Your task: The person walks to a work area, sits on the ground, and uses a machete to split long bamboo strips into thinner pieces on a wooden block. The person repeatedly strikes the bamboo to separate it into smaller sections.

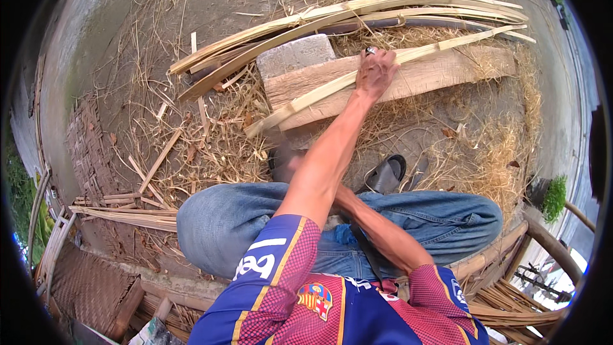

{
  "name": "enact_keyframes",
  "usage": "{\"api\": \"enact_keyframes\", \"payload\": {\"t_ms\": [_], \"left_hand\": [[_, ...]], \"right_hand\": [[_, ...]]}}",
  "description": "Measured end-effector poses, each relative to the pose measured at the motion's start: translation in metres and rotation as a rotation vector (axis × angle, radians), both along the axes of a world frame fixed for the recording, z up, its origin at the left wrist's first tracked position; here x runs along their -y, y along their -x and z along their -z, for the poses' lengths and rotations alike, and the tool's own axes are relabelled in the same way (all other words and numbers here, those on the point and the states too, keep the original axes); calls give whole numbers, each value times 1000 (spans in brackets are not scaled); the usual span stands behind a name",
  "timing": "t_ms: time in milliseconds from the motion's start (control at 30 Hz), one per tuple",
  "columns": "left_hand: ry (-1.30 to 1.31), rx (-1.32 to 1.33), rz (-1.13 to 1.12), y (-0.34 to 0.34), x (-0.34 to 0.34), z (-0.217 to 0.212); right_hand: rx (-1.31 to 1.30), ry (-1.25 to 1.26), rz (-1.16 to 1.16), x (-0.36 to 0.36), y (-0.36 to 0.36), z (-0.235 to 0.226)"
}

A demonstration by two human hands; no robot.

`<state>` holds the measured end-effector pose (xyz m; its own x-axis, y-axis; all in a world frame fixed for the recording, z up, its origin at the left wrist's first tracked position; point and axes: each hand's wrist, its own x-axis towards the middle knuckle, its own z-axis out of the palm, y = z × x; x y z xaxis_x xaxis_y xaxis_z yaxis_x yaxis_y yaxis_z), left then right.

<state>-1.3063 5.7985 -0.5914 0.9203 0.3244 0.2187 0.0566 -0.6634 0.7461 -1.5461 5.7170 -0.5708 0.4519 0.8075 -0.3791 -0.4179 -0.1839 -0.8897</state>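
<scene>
My left hand (377, 70) is closed over a long pale split-bamboo strip (319, 92), with a ring on one finger. The strip slants across a wide wooden plank (440, 80), its near-left end jutting past the plank's edge. Crossing beneath my left forearm, my right arm reaches to the left. My right hand (296, 163) is smeared by motion and mostly hidden, so its fingers cannot be made out. A dark blurred shape (279, 160) shows beside it; what it is I cannot tell.
Behind the plank lie more long bamboo strips (281, 25), next to a concrete block (297, 54). Fibre shavings (498, 153) litter the ground. A dark sandal (387, 174) is near my knees. Split pieces (128, 212) lie left, and a woven mat (92, 147) farther left.
</scene>
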Motion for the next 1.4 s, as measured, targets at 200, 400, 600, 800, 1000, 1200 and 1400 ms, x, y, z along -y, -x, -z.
{"api": "enact_keyframes", "payload": {"t_ms": [200, 400, 600, 800, 1000, 1200, 1400], "left_hand": [[8, -32, 12, -3, -4, -6], [-4, -196, 17, -11, -12, -21], [43, -223, 43, -13, -11, -23], [21, -194, 21, -9, -12, -22], [79, -235, 31, -8, -13, -28], [51, -219, 47, -12, -12, -25], [78, -157, 33, -9, -11, -24]], "right_hand": [[283, 138, -13, -4, -1, -29], [114, 413, 469, 20, -50, -30], [480, 315, 397, 18, -39, -28], [86, 349, 506, 20, -33, -28], [-83, 439, 206, 15, -41, -61], [261, 205, 142, 9, -18, -40], [406, 141, 115, 4, -11, -31]]}}
